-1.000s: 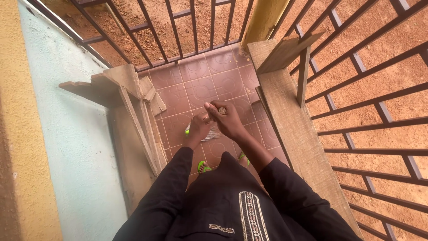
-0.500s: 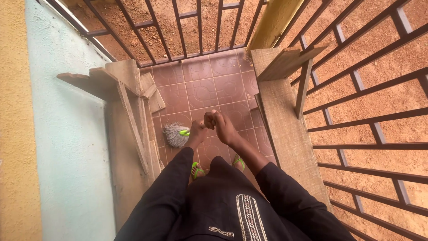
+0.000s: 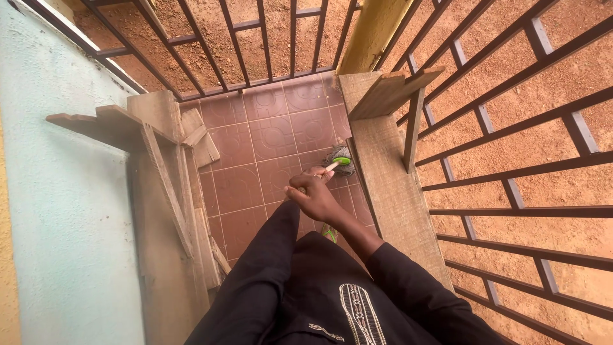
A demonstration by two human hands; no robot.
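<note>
left hand: hidden behind right hand (image 3: 317,199), grip cannot be told | broom (image 3: 338,160) handle: mostly covered by that hand, head blurred at floor's right edge against plank (image 3: 389,185) | green sandal (image 3: 329,233): only a sliver past black garment (image 3: 319,287) | feet: hidden | railing (image 3: 511,128): cut by top and right edges

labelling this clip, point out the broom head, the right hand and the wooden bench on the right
broom head (image 3: 340,160), head view, on the grey bristles
right hand (image 3: 317,198), head view, on the back of the hand
wooden bench (image 3: 389,191), head view, on its bare top plank
</note>
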